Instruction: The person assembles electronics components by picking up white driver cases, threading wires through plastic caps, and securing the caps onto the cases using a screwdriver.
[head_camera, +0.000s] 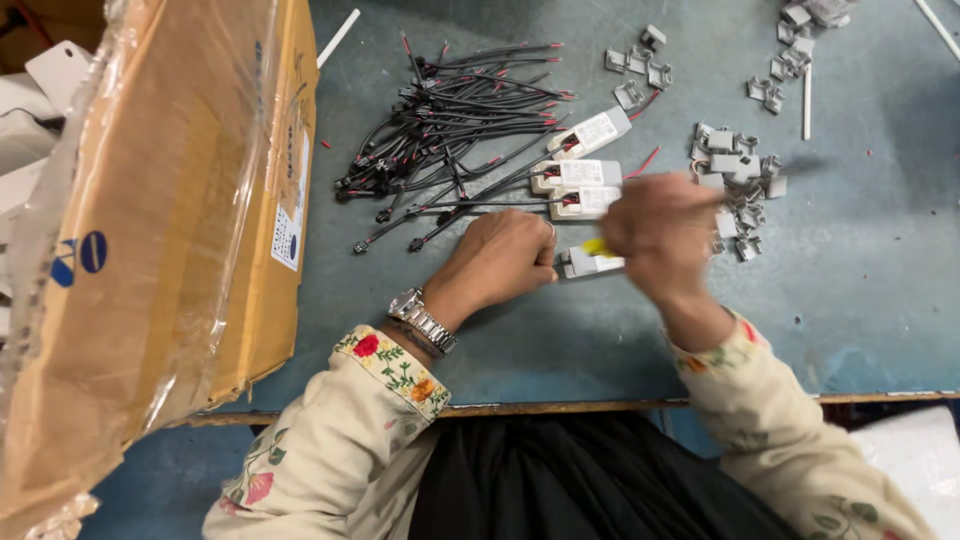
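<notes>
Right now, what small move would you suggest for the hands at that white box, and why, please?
Probably keep the left hand pressing the white box steady while the blurred right hand works its yellow-tipped tool at the box's end; three similar boxes already carry wires.

I see a small white box (590, 263) lying flat on the blue-grey table, long side running left to right, pinned between my two hands. My left hand (500, 255) presses its left end, where a dark opening shows in the casing. My right hand (660, 228), blurred, covers its right end, and a bit of yellow (597, 246) shows just at the fingers there; I cannot tell what it is. The box sits just below three like white boxes.
</notes>
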